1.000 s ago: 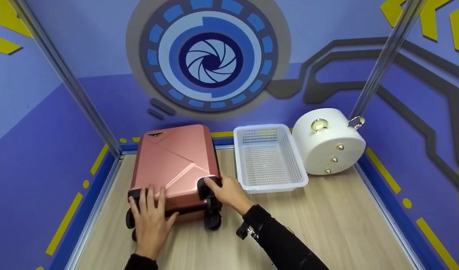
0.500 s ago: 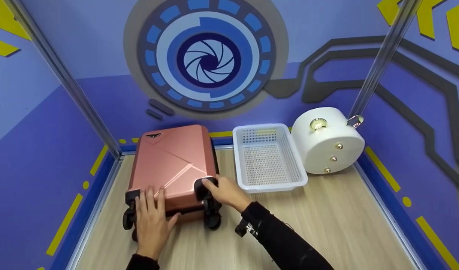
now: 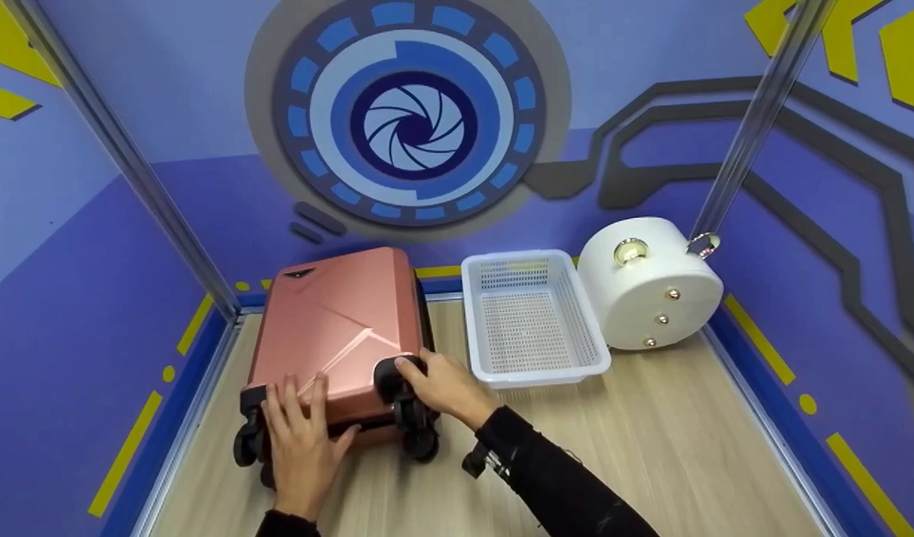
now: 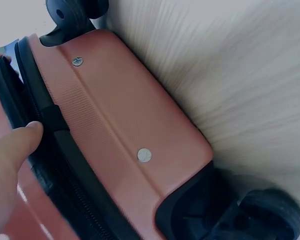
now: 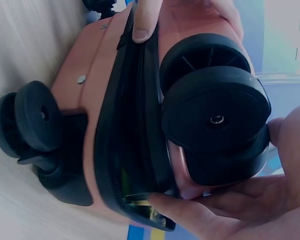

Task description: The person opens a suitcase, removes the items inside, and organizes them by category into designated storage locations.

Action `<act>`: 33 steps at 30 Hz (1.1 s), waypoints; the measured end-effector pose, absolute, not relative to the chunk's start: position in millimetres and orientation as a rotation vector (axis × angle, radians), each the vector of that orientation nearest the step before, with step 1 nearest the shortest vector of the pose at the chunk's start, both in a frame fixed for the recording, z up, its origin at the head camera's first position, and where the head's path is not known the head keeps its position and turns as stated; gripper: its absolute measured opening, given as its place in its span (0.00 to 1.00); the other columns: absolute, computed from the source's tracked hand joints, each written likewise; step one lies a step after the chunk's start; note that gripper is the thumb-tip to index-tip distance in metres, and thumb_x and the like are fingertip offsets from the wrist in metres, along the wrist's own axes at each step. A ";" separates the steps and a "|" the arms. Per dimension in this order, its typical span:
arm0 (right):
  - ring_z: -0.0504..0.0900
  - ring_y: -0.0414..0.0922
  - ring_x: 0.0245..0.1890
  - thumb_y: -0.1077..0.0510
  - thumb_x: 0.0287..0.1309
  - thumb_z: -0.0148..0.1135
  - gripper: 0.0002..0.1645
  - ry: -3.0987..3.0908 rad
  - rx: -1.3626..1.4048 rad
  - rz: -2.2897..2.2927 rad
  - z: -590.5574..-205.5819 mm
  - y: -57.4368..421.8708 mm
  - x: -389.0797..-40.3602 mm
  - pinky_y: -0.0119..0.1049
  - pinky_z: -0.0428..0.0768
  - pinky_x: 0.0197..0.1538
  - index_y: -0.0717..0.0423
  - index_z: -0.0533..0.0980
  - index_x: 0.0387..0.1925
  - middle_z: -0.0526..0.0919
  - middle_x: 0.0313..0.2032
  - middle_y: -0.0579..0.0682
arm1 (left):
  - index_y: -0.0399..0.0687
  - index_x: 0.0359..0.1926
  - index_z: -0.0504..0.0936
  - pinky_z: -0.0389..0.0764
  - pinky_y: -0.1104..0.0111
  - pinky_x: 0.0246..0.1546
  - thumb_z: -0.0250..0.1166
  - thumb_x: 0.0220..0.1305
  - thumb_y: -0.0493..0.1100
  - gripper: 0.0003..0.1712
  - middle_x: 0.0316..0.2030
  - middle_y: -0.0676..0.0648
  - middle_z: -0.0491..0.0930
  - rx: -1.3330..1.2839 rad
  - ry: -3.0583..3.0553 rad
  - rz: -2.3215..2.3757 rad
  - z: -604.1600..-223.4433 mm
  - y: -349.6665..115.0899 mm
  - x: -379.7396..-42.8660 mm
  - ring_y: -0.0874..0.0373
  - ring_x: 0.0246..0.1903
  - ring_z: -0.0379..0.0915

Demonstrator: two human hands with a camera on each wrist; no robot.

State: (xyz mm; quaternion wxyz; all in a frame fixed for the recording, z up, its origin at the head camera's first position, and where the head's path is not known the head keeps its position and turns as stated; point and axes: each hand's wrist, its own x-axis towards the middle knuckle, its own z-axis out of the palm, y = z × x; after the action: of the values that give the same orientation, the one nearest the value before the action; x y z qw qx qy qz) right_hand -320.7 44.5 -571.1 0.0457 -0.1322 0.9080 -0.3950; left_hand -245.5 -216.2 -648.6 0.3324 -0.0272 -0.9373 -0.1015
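A rose-pink hard-shell suitcase (image 3: 330,313) lies flat, wheels towards me. Over its near edge my left hand (image 3: 300,440) spreads its fingers on the top shell, with the thumb (image 4: 27,142) at the black zip edge. My right hand (image 3: 449,384) grips the near right corner, thumb on the black corner guard beside a wheel (image 5: 217,107). In the right wrist view its fingers reach the zip seam (image 5: 140,100). The two shells stand apart there, with something yellowish showing in the gap. The rest of the inside is hidden.
A white perforated plastic basket (image 3: 595,328) stands right of the suitcase. Beside it is a round white case (image 3: 639,298) with gold studs and a metal ring. Printed blue walls and metal corner posts (image 3: 740,142) enclose the wood-grain surface (image 3: 613,447).
The suitcase's top shell has shifted left and slightly towards me, with its near wheels moving too. Both hands have moved with it. More of the dark right-hand seam shows.
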 end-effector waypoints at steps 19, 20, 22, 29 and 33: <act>0.83 0.56 0.72 0.24 0.80 0.48 0.47 2.813 -0.528 -1.253 -575.8 52.6 -312.4 0.55 0.80 0.75 0.52 0.71 0.82 0.82 0.73 0.58 | 0.46 0.78 0.70 0.50 0.17 0.75 0.98 0.23 0.50 0.76 0.78 0.25 0.65 -0.071 -2.326 -0.183 -653.0 -200.4 -252.3 0.20 0.78 0.58; 0.84 0.55 0.72 0.23 0.80 0.47 0.46 2.815 -0.516 -1.270 -580.5 55.1 -312.0 0.55 0.80 0.74 0.49 0.72 0.81 0.82 0.73 0.56 | 0.46 0.78 0.70 0.51 0.17 0.75 0.99 0.23 0.51 0.76 0.78 0.25 0.65 -0.076 -2.328 -0.177 -652.6 -200.6 -252.0 0.20 0.78 0.58; 0.85 0.53 0.71 0.26 0.82 0.46 0.42 2.824 -0.513 -1.345 -589.7 59.5 -312.0 0.54 0.81 0.74 0.46 0.74 0.80 0.83 0.72 0.53 | 0.46 0.77 0.71 0.52 0.17 0.74 0.99 0.21 0.50 0.76 0.77 0.25 0.66 -0.087 -2.316 -0.183 -651.1 -200.9 -252.1 0.20 0.77 0.59; 0.93 0.46 0.50 0.52 0.82 0.58 0.21 2.978 -0.530 -1.490 -623.7 64.9 -308.1 0.42 0.90 0.56 0.55 0.84 0.66 0.92 0.57 0.53 | 0.43 0.76 0.71 0.55 0.17 0.73 0.99 0.20 0.51 0.76 0.76 0.24 0.68 -0.041 -2.276 -0.263 -635.5 -203.1 -252.2 0.21 0.76 0.61; 0.88 0.40 0.36 0.55 0.76 0.65 0.17 2.995 -0.446 -1.413 -638.7 61.6 -307.5 0.36 0.86 0.43 0.61 0.82 0.58 0.89 0.38 0.47 | 0.42 0.76 0.70 0.58 0.18 0.72 0.99 0.22 0.52 0.75 0.75 0.25 0.68 0.008 -2.243 -0.358 -622.1 -212.1 -250.8 0.22 0.76 0.61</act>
State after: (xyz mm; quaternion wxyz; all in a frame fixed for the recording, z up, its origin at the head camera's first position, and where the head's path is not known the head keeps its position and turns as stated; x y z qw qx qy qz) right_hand -307.5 61.6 -638.7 -0.0998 -0.1329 0.8918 -0.4208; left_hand -250.8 -212.1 -622.1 0.4214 0.0030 -0.8955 -0.1430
